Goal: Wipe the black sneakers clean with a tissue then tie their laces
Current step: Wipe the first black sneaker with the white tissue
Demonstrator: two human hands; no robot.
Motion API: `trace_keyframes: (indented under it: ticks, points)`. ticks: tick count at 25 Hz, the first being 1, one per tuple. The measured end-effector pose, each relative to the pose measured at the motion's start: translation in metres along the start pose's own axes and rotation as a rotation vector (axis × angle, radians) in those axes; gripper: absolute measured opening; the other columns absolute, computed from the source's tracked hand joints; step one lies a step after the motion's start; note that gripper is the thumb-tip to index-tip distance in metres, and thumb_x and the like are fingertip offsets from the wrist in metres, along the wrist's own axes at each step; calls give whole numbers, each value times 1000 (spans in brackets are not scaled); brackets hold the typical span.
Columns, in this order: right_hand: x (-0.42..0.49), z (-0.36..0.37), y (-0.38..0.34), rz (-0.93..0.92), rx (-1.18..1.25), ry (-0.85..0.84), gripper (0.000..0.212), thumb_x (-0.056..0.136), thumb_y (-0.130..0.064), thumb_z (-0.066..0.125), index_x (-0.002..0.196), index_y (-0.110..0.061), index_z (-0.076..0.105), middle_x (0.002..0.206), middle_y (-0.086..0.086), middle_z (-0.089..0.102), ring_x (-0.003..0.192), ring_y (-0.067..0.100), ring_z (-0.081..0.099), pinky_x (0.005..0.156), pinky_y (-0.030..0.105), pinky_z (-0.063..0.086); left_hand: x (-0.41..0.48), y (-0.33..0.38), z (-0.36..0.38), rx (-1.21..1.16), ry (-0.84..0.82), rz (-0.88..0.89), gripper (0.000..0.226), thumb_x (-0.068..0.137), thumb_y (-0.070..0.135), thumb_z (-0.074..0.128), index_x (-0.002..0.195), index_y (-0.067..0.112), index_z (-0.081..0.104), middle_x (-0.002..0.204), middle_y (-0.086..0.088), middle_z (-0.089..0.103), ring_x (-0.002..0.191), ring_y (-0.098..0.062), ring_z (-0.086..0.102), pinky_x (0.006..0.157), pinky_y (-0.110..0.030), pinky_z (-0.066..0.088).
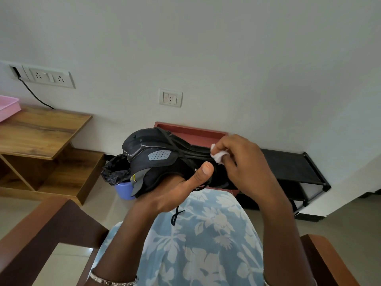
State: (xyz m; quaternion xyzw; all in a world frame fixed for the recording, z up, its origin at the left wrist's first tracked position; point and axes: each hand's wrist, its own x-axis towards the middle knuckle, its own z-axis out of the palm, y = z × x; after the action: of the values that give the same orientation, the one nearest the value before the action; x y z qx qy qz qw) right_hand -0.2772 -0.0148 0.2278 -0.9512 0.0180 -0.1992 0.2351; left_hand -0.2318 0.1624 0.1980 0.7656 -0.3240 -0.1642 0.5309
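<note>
I hold the sneaker (165, 159) in my left hand (173, 193), its long axis running left-right; right hand (243, 166) fingers (218, 146) pinch the tissue (219, 156) against its right end.

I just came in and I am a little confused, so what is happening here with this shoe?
A seated person is cleaning a black sneaker. The left hand holds it up from below, thumb pressed on its side. The right hand pinches a small white tissue against the shoe near the laces. The laces are loose, one end hanging over the lap, so tying is not yet done.
</note>
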Motion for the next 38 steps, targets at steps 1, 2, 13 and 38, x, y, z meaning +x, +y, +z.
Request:
trace_keyframes:
  ticks: [1,2,13,38]
  points:
    - [1,3,-9,-64,75,-21,26,88,1,60,94,-21,72,100,-5,68,98,15,63,86,38,52,0,0,1,8,1,22,62,60,103,24,104,67,51,115,45,55,117,28,41,98,1,27]
    - [3,5,-18,-114,168,-47,25,89,0,60,95,-20,73,101,-7,69,98,11,65,86,36,54,-1,-1,3,22,7,44,67,62,102,24,109,61,50,118,39,54,118,25,41,99,-1,28]
    - [3,-2,-1,8,301,-125,21,90,-10,71,104,-25,76,98,-14,72,89,7,68,81,31,57,-5,-2,3,-20,-12,43,58,58,103,28,105,73,40,114,54,44,116,35,32,96,6,22]
    - [-11,-1,-23,-136,536,-202,22,90,2,70,104,-13,80,104,-7,76,101,10,72,88,27,58,2,-7,14,-169,91,81,75,69,98,14,102,48,60,100,18,66,107,8,59,95,-16,45]
